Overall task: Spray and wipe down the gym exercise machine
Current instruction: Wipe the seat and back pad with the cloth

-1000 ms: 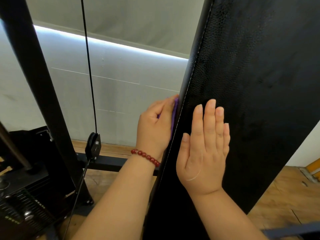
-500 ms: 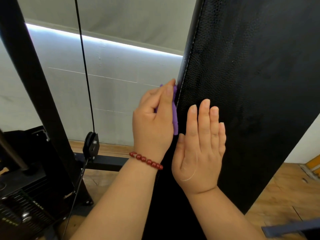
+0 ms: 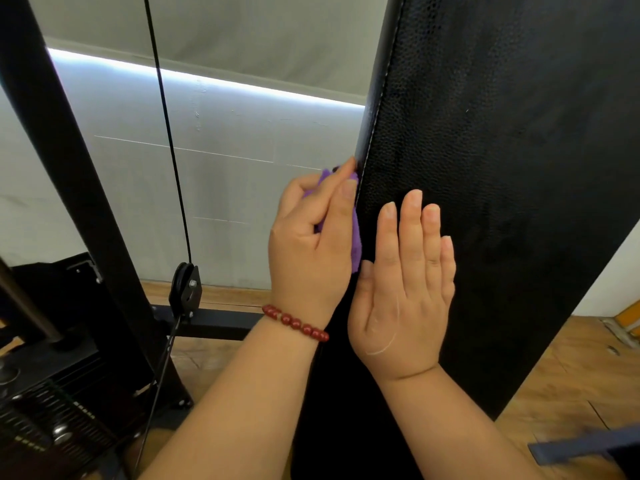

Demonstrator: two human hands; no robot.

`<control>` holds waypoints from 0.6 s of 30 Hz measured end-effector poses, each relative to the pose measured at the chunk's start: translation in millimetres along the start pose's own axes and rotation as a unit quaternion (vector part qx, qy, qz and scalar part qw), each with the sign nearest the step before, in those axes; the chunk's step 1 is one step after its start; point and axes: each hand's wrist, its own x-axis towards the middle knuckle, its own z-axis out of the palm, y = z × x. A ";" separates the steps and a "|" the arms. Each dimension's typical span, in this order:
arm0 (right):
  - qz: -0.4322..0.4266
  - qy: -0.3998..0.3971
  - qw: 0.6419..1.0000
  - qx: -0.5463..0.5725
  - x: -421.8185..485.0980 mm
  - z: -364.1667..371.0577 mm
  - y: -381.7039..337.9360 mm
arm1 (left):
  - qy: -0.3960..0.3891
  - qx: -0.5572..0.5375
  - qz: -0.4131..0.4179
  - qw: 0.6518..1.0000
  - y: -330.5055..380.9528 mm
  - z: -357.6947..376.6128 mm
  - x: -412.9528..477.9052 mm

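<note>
Far left of the grip: a black frame post, a thin cable running down to a pulley, and a weight stack below them. Centre: the left hand, a red bead bracelet at its wrist, its grip curled round a purple cloth and pressing it against the stitched side edge of the black upholstered pad. Just right of that grip: the right hand, fingers straight and close together, lying flat on the pad's face, thumb beside the cloth's lower end. Wooden floor shows lower right.
</note>
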 end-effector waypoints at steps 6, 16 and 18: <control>-0.003 0.004 1.000 0.003 -0.8 -0.8 -0.1 | -0.035 0.046 -0.031 0.998 -29.0 -25.9 -50.8; -0.004 -0.005 1.000 0.015 -4.6 -2.3 -0.8 | -0.031 0.010 -0.080 0.996 -15.2 -16.7 -37.9; -0.005 -0.004 1.000 0.014 -4.7 -1.8 -1.6 | -0.044 -0.005 -0.116 0.992 -18.9 -22.5 -51.6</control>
